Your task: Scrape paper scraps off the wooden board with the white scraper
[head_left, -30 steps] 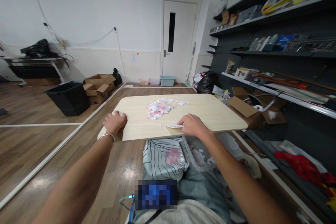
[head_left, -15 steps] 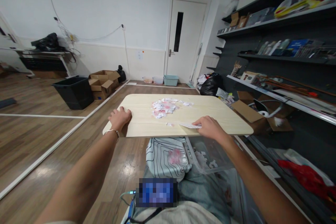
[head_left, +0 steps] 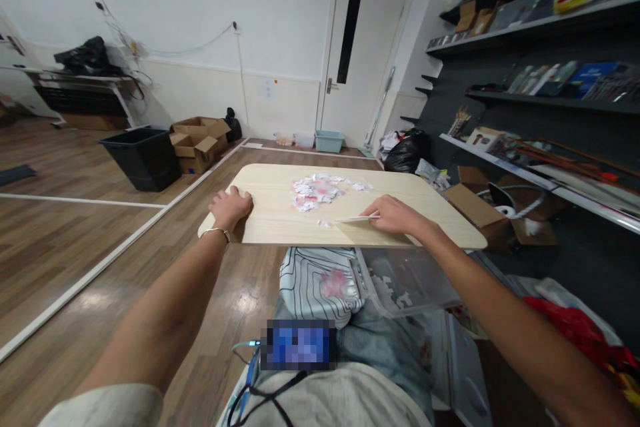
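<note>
A pale wooden tabletop (head_left: 270, 230) with rounded corners spans the space ahead of me. At its left edge my left hand (head_left: 231, 208) grips the board, thumb on top and fingers over the side. My right hand (head_left: 395, 215) pinches a thin white card (head_left: 356, 218) low over the board's right half, tilted nearly edge-on to me. A small white scrap (head_left: 325, 223) lies by the card's left tip. Beyond it, torn white and pinkish paper scraps (head_left: 315, 191) form a loose heap, with a thin trail running right.
Under the board's near edge sit a striped cloth (head_left: 305, 287) and a clear plastic bin (head_left: 400, 310) holding white scraps. A phone (head_left: 299, 345) with a cable rests at my lap. A black bin (head_left: 145, 160), cardboard boxes (head_left: 200, 140) and dark shelves (head_left: 530, 47) stand around.
My view has tipped downward slightly, so the board appears higher. The white card has turned more edge-on and moved a little left. My left hand keeps its place on the board.
</note>
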